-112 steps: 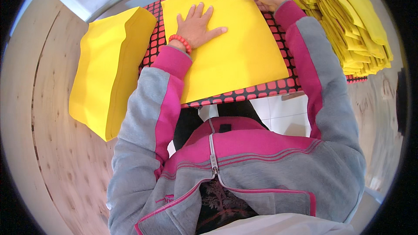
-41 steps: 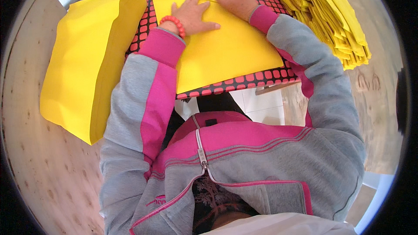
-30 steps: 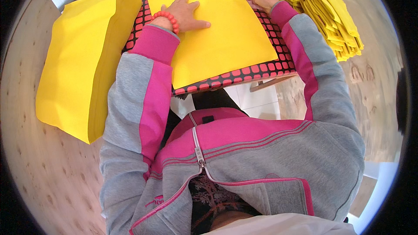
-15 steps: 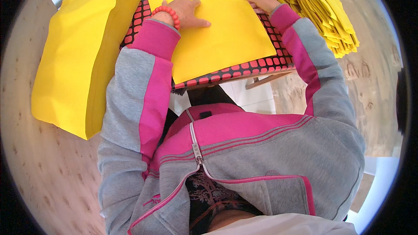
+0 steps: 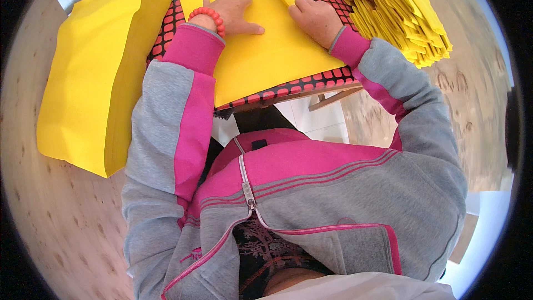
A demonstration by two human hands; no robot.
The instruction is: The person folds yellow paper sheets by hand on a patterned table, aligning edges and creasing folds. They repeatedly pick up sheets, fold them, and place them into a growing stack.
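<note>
A yellow sheet, felt-like in look, lies on a table in front of me. My left hand rests flat on its left part, fingers spread, a red bead bracelet at the wrist. At the sheet's right edge, my right hand has its fingers closed on the material. That edge is lifted and folded inward from the hand to the far end. The right thumb and the underside of the grip are hidden.
The table has a black cover with red squares. To the left stands a thick stack of flat yellow sheets. A pile of folded yellow pieces lies at the far right. The floor looks wood-patterned.
My right hand has moved inward to the left and gripped the sheet's right edge, which now curls up and over. My left hand stays spread on the sheet.
</note>
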